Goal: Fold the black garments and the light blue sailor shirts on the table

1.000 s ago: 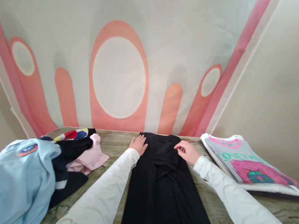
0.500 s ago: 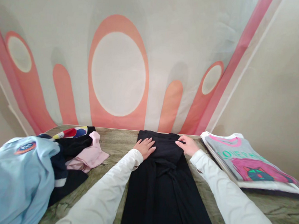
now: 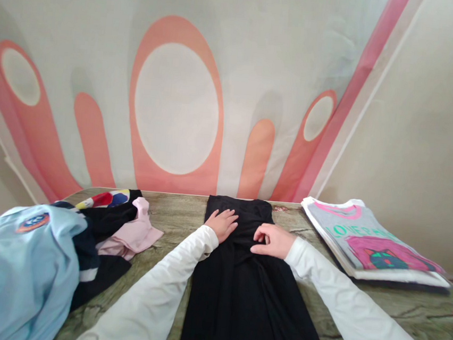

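the black garment lies along the bench from its far edge. the left hand rests flat on it, fingers spread, gripping nothing; the right hand curls over its right side, thumb apart, fingers empty. a folded stack sits near the far right corner.

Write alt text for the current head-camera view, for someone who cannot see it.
A person's left hand lies flat on a black garment on a wood-grain table; the right hand, curled, is over the garment's right side. Rumpled clothes lie to the left, a neat stack topped by a gray cat-print shirt to the right.
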{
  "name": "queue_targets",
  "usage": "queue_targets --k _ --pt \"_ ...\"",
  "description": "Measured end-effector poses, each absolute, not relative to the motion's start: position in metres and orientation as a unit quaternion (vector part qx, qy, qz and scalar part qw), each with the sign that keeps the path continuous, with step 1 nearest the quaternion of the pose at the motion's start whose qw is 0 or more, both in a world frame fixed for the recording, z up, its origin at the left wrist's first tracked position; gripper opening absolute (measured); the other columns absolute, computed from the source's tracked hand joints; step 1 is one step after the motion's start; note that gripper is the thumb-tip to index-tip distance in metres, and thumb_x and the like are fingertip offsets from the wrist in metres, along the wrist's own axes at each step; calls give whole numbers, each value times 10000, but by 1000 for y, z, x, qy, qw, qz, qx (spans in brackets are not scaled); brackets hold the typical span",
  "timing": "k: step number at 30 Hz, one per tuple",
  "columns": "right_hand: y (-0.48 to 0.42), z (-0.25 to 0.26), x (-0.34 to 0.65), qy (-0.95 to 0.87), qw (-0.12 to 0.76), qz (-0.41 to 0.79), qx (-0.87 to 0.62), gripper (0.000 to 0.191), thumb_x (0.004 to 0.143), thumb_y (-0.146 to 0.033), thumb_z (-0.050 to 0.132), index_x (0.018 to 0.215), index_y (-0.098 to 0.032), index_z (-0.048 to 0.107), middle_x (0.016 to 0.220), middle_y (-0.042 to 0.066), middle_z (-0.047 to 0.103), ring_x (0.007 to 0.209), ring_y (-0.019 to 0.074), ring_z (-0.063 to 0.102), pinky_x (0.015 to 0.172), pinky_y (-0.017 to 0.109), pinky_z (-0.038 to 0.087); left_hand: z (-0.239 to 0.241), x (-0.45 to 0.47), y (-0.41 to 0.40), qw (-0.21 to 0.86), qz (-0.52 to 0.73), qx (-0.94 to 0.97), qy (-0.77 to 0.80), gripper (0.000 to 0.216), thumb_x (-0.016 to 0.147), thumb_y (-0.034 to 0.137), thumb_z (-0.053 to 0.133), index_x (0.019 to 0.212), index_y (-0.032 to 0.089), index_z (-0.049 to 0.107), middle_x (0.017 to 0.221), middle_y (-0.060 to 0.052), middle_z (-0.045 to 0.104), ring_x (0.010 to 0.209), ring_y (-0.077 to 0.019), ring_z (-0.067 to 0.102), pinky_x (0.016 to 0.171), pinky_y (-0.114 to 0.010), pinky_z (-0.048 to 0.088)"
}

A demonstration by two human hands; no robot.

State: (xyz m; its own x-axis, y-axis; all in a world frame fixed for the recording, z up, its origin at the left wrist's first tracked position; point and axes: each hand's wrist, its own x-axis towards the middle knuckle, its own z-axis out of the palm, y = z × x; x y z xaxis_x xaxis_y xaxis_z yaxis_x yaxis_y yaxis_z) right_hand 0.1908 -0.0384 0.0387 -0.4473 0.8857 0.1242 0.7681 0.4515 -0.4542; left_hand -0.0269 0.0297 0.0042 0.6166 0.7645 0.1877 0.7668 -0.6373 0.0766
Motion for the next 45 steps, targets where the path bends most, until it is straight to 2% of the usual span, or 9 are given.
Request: queue_targets --k 4,9,13,16,20,26,33,38,45 --pt "-56 45 178 -861 137 82 -483 140 634 -134 576 764 -182 592 706 1 542 602 105 483 572 221 350 -3 -28 29 2 -84 -899 -429 482 892 477 179 1299 280 345 1393 -9 301 1273 -188 256 1014 -441 222" --pt "-77 59 167 -874 118 11 -470 216 650 -90 524 828 -192 592 809 34 556 696 135 523 571 230 340 -6 -29 32 10 -83 -897 -435 502 877 519 184 1313 308 317 1403 -1 277 1279 -206 242 1009 -448 222" --pt "-82 54 164 -884 70 182 -425 250 643 -208 615 892 -191 594 624 -21 572 554 110 517 537 215 364 -6 -28 32 14 -83 -895 -438 507 870 527 206 1312 307 320 1403 -2 278 1276 -214 246 1008 -444 224" --pt "-61 47 176 -849 123 276 -433 220 706 -329 581 863 -177 611 603 -22 589 510 94 511 504 201 382 -5 -29 30 17 -86 -895 -438 511 864 529 226 1314 303 319 1402 -3 281 1275 -220 245 1006 -444 228" --pt "1 33 204 -806 230 162 -521 146 737 -247 530 814 -165 624 723 20 621 638 123 557 609 237 432 -4 -29 29 22 -92 -894 -437 525 852 543 247 1310 298 329 1397 -9 292 1271 -233 250 1003 -453 229" --pt "88 -1 241 -713 321 45 -622 217 717 -92 500 887 -163 615 924 74 616 878 163 563 849 325 408 -5 -31 29 11 -103 -893 -437 559 834 587 237 1299 297 346 1396 -16 295 1270 -234 256 1006 -458 227" --pt "116 -21 264 -723 350 66 -591 350 658 14 376 820 -162 631 930 55 597 886 143 561 856 323 419 -2 -35 42 -40 -94 -888 -449 472 865 483 291 1258 253 416 1372 -34 341 1258 -200 293 1010 -403 259" --pt "127 -34 283 -742 371 130 -543 427 549 39 332 793 -162 619 929 37 582 891 139 543 839 319 423 -4 -39 45 0 -108 -878 -466 461 875 454 289 1263 240 417 1376 -47 333 1265 -212 280 1013 -394 260" --pt "136 -23 294 -778 318 155 -519 316 643 -16 422 822 -148 647 893 44 603 830 133 559 789 277 440 -11 -38 45 43 -111 -877 -466 480 871 482 280 1285 261 380 1390 -41 306 1268 -223 271 1010 -408 259"
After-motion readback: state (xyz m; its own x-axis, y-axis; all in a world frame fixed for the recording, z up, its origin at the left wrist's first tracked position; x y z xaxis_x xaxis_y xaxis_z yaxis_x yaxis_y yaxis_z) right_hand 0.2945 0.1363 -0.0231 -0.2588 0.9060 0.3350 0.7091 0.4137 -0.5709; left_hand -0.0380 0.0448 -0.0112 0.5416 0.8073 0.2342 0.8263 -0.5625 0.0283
